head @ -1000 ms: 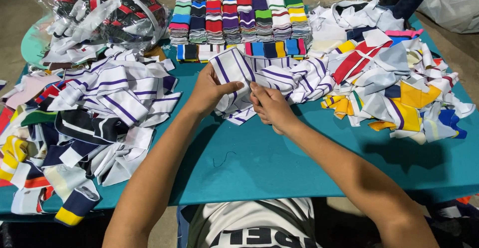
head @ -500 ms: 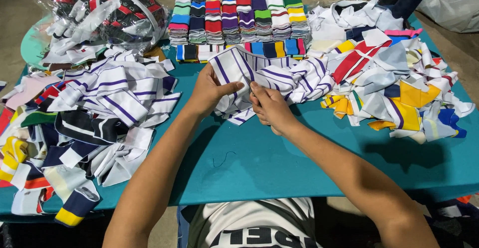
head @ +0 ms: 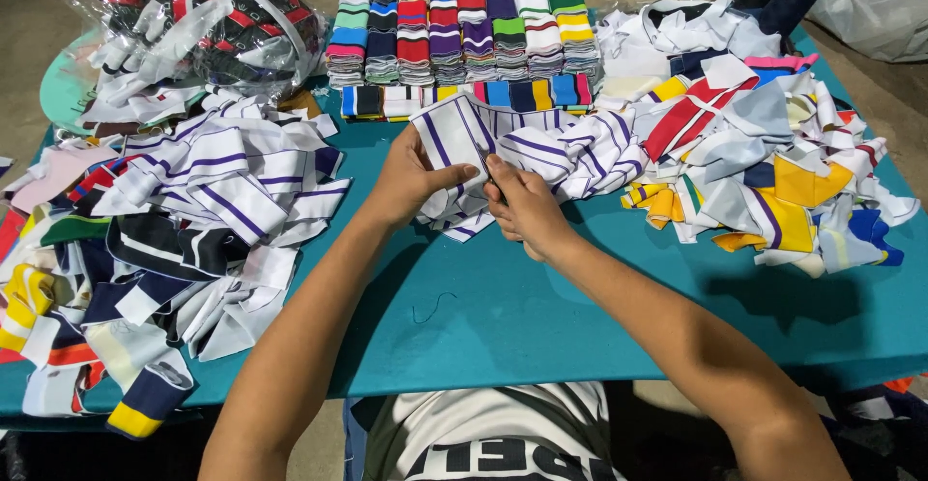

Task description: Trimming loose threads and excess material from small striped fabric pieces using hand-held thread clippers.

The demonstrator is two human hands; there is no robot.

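Note:
My left hand [head: 408, 183] grips the edge of a white knit strip with purple stripes [head: 447, 131], held up over the teal table [head: 503, 317]. My right hand [head: 527, 212] is closed right beside it, thumb against the fabric, pinching a small dark tool [head: 486, 164] at the strip's edge. The strip is joined to a chain of the same striped pieces [head: 590, 147] that trails to the right on the table.
A heap of white purple-striped pieces [head: 227, 176] lies at the left over mixed coloured ones [head: 68, 297]. Neat stacks of coloured strips [head: 454, 27] stand at the back. A mixed pile [head: 764, 143] lies on the right, and a plastic bag of pieces [head: 193, 17] sits at the back left.

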